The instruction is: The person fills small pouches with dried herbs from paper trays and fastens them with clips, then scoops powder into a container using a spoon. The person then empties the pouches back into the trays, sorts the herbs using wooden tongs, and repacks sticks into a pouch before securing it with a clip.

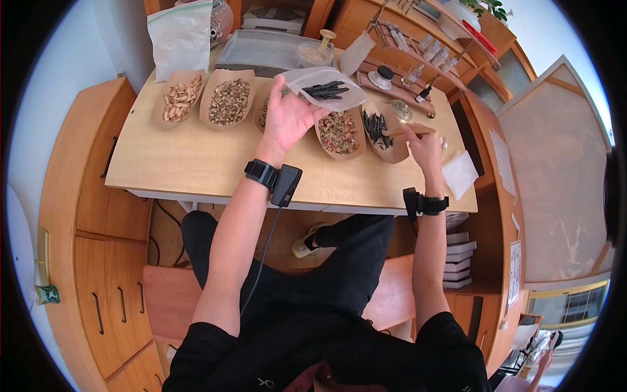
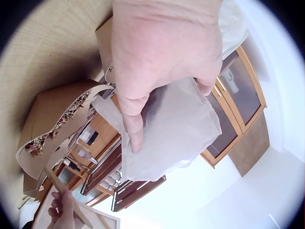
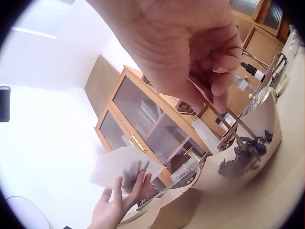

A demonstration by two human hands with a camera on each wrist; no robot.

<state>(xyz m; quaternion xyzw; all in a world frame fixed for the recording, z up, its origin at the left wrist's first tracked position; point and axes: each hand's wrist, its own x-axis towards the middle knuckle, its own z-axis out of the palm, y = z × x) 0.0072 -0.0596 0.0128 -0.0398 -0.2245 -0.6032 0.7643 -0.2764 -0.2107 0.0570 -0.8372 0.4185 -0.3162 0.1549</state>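
My left hand (image 1: 287, 117), palm turned up, holds a small translucent paper bag (image 1: 356, 98) with its thumb and fingers at the edges. Dark dried strips (image 1: 326, 90) show inside the bag. In the right wrist view, the right hand (image 3: 205, 62) pinches a pair of wooden tweezers (image 3: 222, 117). The tweezer tips reach into black dried pieces (image 3: 243, 157) in a brown paper tray (image 3: 209, 176). From the head view, the right hand (image 1: 426, 151) is at the right side of that same tray (image 1: 393, 153).
To the left, paper trays hold pale slices (image 1: 181, 99), chopped brown bits (image 1: 228, 102) and a mixed dried blend (image 1: 337, 132). Behind stand a large white bag (image 1: 179, 42), a grey tray (image 1: 258, 51) and a wooden rack (image 1: 418, 52) with small bottles. A white cloth (image 1: 460, 174) lies at the right edge.
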